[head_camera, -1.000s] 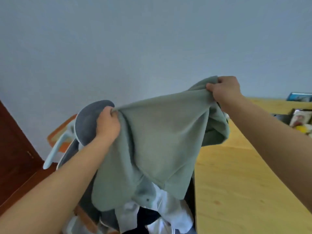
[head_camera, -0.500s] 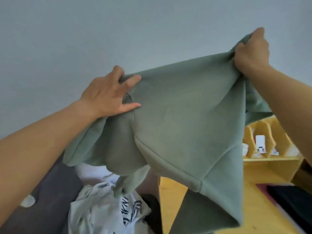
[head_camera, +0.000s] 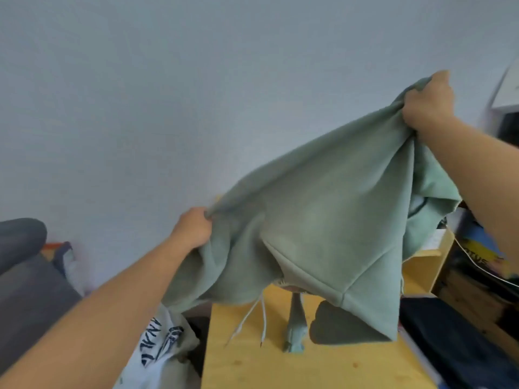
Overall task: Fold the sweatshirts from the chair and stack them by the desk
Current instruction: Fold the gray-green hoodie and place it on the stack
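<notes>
Left hand (head_camera: 193, 230), open a moment ago, now grips the green sweatshirt (head_camera: 323, 220); right hand (head_camera: 428, 101) clamps it at two o'clock, spread above the tabletop (head_camera: 280, 366) for folding

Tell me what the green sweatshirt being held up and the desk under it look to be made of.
Sage-green sweatshirt: looks like thick cotton-type fleece knit, matte and slightly fuzzy; it drapes in heavy soft folds with stitched seams and white drawcords. Exact fibre unclear. Yellowish desk top: looks like light wood or wood veneer, smooth with a low sheen; faint grain and small knots show.
</notes>
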`<action>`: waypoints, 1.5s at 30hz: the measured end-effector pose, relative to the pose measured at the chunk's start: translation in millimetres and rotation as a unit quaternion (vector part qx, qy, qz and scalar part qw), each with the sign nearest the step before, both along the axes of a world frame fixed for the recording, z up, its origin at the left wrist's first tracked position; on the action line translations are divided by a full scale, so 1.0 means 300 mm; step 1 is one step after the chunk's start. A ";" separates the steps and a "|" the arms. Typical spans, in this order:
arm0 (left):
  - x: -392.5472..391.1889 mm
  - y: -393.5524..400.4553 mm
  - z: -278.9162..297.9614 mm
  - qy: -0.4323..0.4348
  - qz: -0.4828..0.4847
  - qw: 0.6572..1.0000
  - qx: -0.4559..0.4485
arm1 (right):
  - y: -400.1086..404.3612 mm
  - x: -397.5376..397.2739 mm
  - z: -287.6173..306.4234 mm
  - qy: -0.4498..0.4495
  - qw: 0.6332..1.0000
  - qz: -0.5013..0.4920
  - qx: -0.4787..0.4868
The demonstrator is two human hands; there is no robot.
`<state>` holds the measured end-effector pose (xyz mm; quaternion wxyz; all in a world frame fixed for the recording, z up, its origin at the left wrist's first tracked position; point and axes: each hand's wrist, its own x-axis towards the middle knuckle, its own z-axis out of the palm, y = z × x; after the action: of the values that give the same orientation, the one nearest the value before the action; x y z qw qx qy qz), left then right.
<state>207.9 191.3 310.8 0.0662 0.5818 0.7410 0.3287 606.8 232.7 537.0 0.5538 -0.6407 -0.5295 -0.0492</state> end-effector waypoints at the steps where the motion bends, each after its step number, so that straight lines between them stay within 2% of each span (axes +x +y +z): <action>1: 0.037 0.002 -0.097 0.016 0.008 0.999 -0.032 | 0.031 0.053 -0.062 -0.021 1.000 0.008 -0.020; 3: 0.087 0.021 -0.139 -0.041 0.057 0.996 -0.058 | 0.090 0.157 -0.197 -0.080 0.994 0.027 -0.066; 5: 0.112 0.042 -0.084 -0.128 0.066 0.989 -0.045 | 0.151 0.262 -0.341 -0.108 0.983 0.026 -0.144; 6: 0.134 0.039 -0.033 -0.201 0.051 0.977 -0.037 | 0.180 0.309 -0.399 -0.119 0.972 0.026 -0.200; 8: 0.217 0.002 0.090 -0.380 0.006 0.924 -0.050 | 0.201 0.354 -0.483 -0.193 0.923 0.049 -0.330; 9: 0.272 -0.010 0.145 -0.444 -0.023 0.894 -0.057 | 0.181 0.345 -0.504 -0.254 0.893 0.057 -0.367; 10: 0.335 -0.017 0.195 -0.470 -0.053 0.878 -0.070 | 0.151 0.316 -0.516 -0.298 0.879 0.083 -0.363; 12: 0.471 -0.016 0.261 -0.481 -0.101 0.865 -0.095 | 0.045 0.232 -0.541 -0.278 0.879 0.239 -0.305; 13: 0.524 -0.004 0.279 -0.494 -0.121 0.855 -0.099 | -0.051 0.164 -0.544 -0.252 0.858 0.353 -0.276; 15: 0.634 0.004 0.320 -0.527 -0.148 0.830 -0.112 | -0.202 0.039 -0.557 -0.195 0.771 0.569 -0.207; 16: 0.676 0.005 0.342 -0.548 -0.158 0.813 -0.119 | -0.231 -0.002 -0.589 -0.168 0.754 0.618 -0.143; 18: 0.736 0.000 0.387 -0.611 -0.172 0.765 -0.110 | -0.206 -0.036 -0.582 -0.072 0.810 0.577 -0.072; 20: 0.741 -0.012 0.419 -0.676 -0.196 0.708 -0.061 | -0.162 -0.009 -0.511 0.033 0.886 0.456 -0.079; 21: 0.727 -0.022 0.424 -0.681 -0.225 0.695 -0.045 | -0.127 0.016 -0.471 0.098 0.899 0.416 -0.099; 22: 0.700 -0.024 0.416 -0.656 -0.256 0.709 -0.034 | -0.102 0.045 -0.420 0.165 0.895 0.401 -0.107; 24: 0.655 -0.036 0.364 -0.567 -0.299 0.768 -0.006 | -0.073 0.090 -0.309 0.279 0.857 0.423 -0.089; 26: 0.654 -0.071 0.270 -0.493 -0.313 0.812 -0.003 | -0.062 0.099 -0.219 0.338 0.815 0.464 -0.079; 28: 0.704 -0.114 0.159 -0.424 -0.323 0.846 -0.014 | -0.042 0.084 -0.152 0.337 0.809 0.474 -0.086; 29: 0.745 -0.133 0.104 -0.368 -0.314 0.875 0.002 | -0.042 0.072 -0.118 0.329 0.812 0.475 -0.086; 31: 0.829 -0.154 0.017 -0.258 -0.210 0.938 0.096 | -0.046 0.048 -0.043 0.310 0.822 0.471 -0.081; 32: 0.862 -0.162 -0.007 -0.232 -0.150 0.949 0.155 | -0.056 0.035 -0.002 0.301 0.830 0.464 -0.072; 34: 0.906 -0.166 -0.030 -0.217 -0.109 0.942 0.232 | -0.085 0.016 0.072 0.288 0.845 0.449 -0.049; 37: 0.917 -0.132 -0.021 -0.162 -0.114 0.956 0.217 | -0.093 0.006 0.149 0.267 0.856 0.441 -0.025; 41: 0.813 -0.062 0.063 -0.170 -0.055 0.950 0.254 | -0.073 0.055 0.209 0.241 0.884 0.400 -0.012; 42: 0.762 -0.044 0.088 -0.203 -0.034 0.943 0.259 | -0.059 0.085 0.215 0.247 0.891 0.382 -0.012; 43: 0.713 -0.040 0.125 -0.277 -0.037 0.928 0.248 | -0.043 0.118 0.215 0.254 0.896 0.365 -0.018; 45: 0.639 -0.058 0.221 -0.439 -0.089 0.876 0.180 | -0.006 0.182 0.196 0.274 0.899 0.338 -0.041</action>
<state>399.5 173.8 377.2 0.3080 0.4431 0.5090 0.6706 661.3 231.0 595.8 0.6336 -0.4332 -0.5430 0.3406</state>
